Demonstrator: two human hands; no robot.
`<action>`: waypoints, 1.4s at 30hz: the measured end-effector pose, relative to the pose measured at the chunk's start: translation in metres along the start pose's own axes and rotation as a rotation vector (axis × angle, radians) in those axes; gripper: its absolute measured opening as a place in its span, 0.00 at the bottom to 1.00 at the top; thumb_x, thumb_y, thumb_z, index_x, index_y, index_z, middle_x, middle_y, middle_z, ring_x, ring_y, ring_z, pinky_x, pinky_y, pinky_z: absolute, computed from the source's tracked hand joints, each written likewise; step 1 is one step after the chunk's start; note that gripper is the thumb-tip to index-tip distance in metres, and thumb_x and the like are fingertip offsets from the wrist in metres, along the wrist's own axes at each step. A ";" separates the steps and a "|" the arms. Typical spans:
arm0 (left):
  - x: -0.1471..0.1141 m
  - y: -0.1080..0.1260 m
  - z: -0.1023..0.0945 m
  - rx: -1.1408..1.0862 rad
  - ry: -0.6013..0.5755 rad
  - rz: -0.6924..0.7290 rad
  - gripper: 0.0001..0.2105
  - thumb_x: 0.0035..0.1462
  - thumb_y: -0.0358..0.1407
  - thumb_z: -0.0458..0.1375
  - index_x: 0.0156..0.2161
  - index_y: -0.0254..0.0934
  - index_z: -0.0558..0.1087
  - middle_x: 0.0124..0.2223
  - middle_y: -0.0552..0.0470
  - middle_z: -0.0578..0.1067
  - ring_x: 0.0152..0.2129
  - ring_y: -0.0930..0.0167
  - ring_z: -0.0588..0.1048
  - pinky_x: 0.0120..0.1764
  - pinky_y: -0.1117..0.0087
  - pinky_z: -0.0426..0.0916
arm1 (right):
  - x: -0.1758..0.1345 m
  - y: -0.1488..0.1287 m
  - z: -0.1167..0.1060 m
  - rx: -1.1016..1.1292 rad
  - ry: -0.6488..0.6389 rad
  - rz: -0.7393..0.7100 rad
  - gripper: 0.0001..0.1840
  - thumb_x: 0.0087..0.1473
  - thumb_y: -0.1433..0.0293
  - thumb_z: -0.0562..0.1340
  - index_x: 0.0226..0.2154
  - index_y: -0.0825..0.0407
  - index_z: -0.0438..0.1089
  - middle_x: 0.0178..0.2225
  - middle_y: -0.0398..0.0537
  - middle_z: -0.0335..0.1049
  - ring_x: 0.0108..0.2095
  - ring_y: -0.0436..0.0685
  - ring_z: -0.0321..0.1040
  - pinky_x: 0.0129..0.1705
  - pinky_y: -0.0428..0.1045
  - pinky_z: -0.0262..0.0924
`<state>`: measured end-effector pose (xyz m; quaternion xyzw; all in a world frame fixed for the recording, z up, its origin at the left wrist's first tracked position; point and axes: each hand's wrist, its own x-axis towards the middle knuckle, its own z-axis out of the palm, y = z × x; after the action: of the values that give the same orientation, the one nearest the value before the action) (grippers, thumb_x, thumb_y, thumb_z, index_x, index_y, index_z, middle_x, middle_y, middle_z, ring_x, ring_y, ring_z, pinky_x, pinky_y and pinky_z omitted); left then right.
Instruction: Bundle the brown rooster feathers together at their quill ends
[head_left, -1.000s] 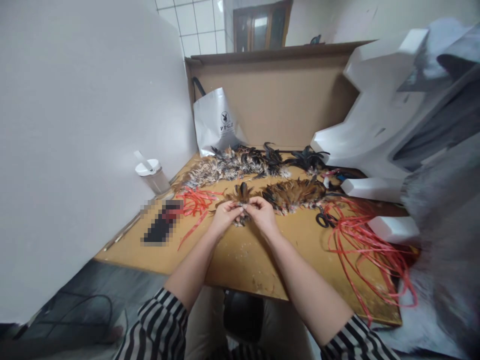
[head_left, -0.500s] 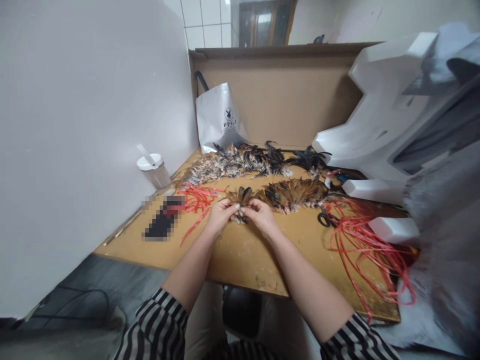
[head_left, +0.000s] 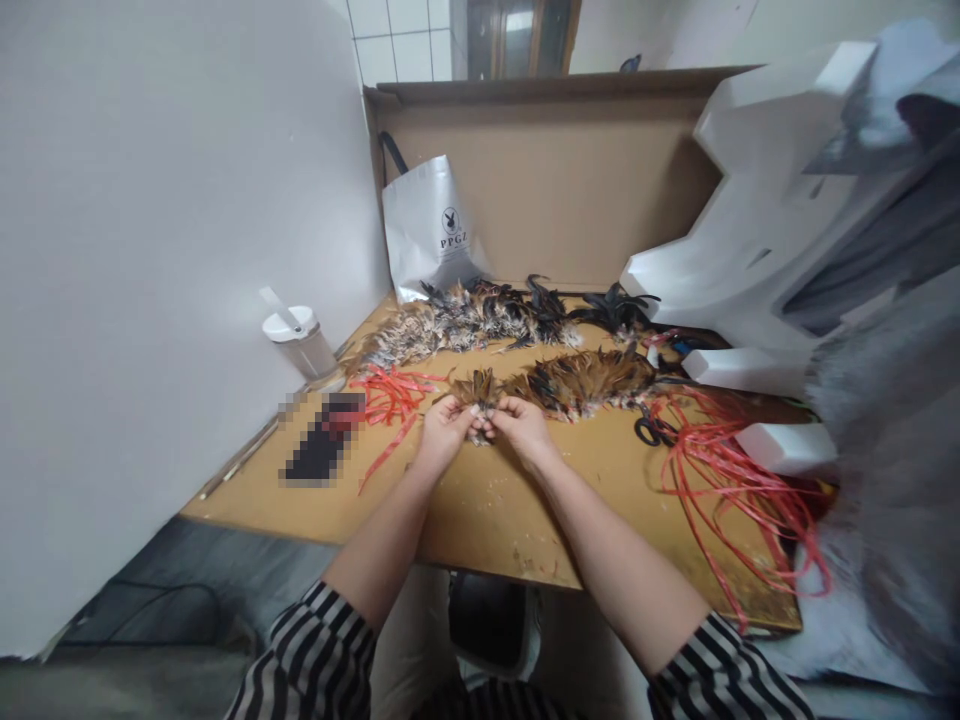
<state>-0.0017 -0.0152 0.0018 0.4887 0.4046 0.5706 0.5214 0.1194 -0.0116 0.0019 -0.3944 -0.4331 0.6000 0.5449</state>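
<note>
A small bunch of brown and black feathers is pinched between my two hands, just above the table. My left hand grips it from the left with thumb and fingers closed. From the right, my right hand pinches the same bunch, the thumbs almost meeting. Pale quill ends stick out below the fingertips. Just beyond my right hand lies a row of brown feather bunches. Red plastic strips are spread on the table left of my left hand.
Grey and black feathers lie farther back, before a silver bag. A lidded cup and a blurred dark object are at left. Black-handled scissors, red strips and white foam are at right.
The view has shifted slightly. Both hands still hold the feather bunch in nearly the same place, with the fingers and feathers turned a little.
</note>
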 end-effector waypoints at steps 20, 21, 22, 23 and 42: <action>0.001 -0.008 0.005 -0.309 0.033 -0.101 0.12 0.40 0.35 0.63 0.30 0.32 0.67 0.23 0.55 0.71 0.18 0.79 0.70 0.26 0.77 0.66 | 0.001 0.004 0.001 0.240 0.034 -0.008 0.14 0.34 0.69 0.66 0.17 0.54 0.59 0.17 0.42 0.69 0.18 0.47 0.66 0.26 0.44 0.63; 0.001 -0.008 0.005 -0.307 0.032 -0.110 0.12 0.40 0.35 0.64 0.30 0.32 0.67 0.23 0.54 0.72 0.19 0.78 0.71 0.27 0.77 0.66 | 0.001 0.004 0.001 0.230 0.038 -0.016 0.14 0.34 0.69 0.66 0.18 0.54 0.59 0.17 0.41 0.69 0.18 0.47 0.66 0.26 0.44 0.64; 0.001 -0.008 0.005 -0.300 0.031 -0.117 0.13 0.40 0.35 0.64 0.30 0.32 0.67 0.23 0.54 0.72 0.19 0.78 0.71 0.27 0.77 0.66 | 0.002 0.005 0.001 0.215 0.039 -0.023 0.13 0.35 0.69 0.66 0.18 0.54 0.59 0.17 0.41 0.68 0.18 0.47 0.66 0.26 0.44 0.64; 0.001 -0.009 0.005 -0.287 0.029 -0.125 0.13 0.39 0.34 0.64 0.30 0.32 0.67 0.24 0.53 0.72 0.20 0.77 0.71 0.27 0.76 0.66 | 0.002 0.006 0.001 0.198 0.035 -0.032 0.13 0.35 0.69 0.66 0.18 0.53 0.59 0.17 0.40 0.68 0.18 0.47 0.66 0.26 0.44 0.64; 0.001 -0.012 0.006 -0.114 0.074 -0.046 0.15 0.35 0.36 0.65 0.29 0.31 0.68 0.23 0.53 0.73 0.19 0.74 0.71 0.24 0.74 0.65 | -0.002 0.010 0.005 0.185 0.038 0.029 0.16 0.34 0.65 0.68 0.21 0.54 0.60 0.16 0.42 0.68 0.18 0.48 0.66 0.23 0.44 0.64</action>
<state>0.0067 -0.0131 -0.0088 0.4275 0.4017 0.5981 0.5461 0.1119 -0.0141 -0.0056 -0.3598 -0.3598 0.6376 0.5784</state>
